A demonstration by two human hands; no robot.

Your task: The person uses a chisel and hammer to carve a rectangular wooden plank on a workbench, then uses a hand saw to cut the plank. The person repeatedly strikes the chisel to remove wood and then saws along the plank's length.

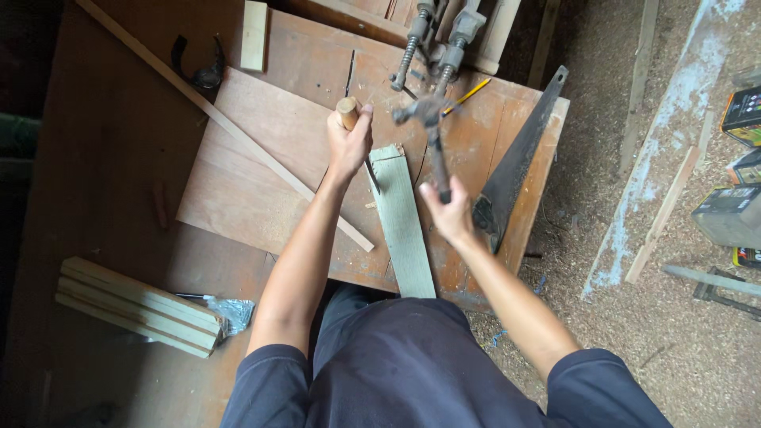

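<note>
Two hands: left [347, 147] on chisel [349, 113], right [448, 215] gripping hammer [432, 131].

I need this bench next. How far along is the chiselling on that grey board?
Done: the grey board lies on the bench, chips beside it. In hand: left hand sets a wooden-handled chisel at the board's far end; right hand lifts a hammer. Left: no finished cut shows.

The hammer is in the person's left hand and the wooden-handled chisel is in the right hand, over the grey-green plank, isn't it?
Not quite: the hands are swapped. In the head view, the dark metal hammer is in the right hand, and the wooden-handled chisel is in the left hand. Both are over the grey-green wooden plank.
</note>
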